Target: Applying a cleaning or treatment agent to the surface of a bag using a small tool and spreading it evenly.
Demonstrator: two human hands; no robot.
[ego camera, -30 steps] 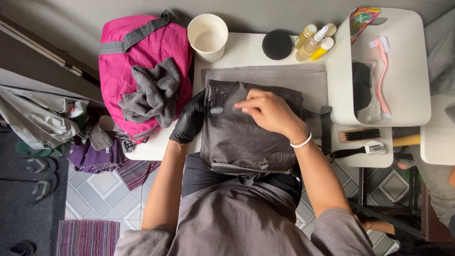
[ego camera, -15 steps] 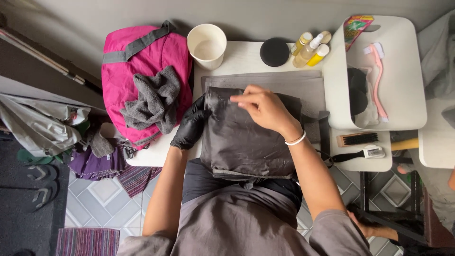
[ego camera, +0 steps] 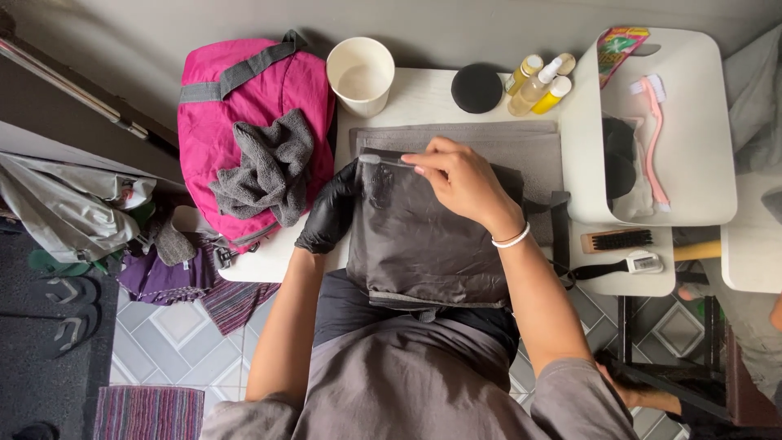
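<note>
Counted on and around the white table: 1 dark grey bag, 1 pink duffel bag, 1 grey towel, 1 white cup, 1 black round puff, 3 small bottles, 1 white tray, 1 pink brush, 2 dark brushes. 2 sandals are noted on the floor. Hands: 1 gloved, 1 bare.

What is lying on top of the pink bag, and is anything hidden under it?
A crumpled grey towel lies on top of the pink bag, draped over its lower right part. The bag's grey strap crosses its upper part. Whatever lies beneath the towel or inside the bag is covered and cannot be seen.
</note>
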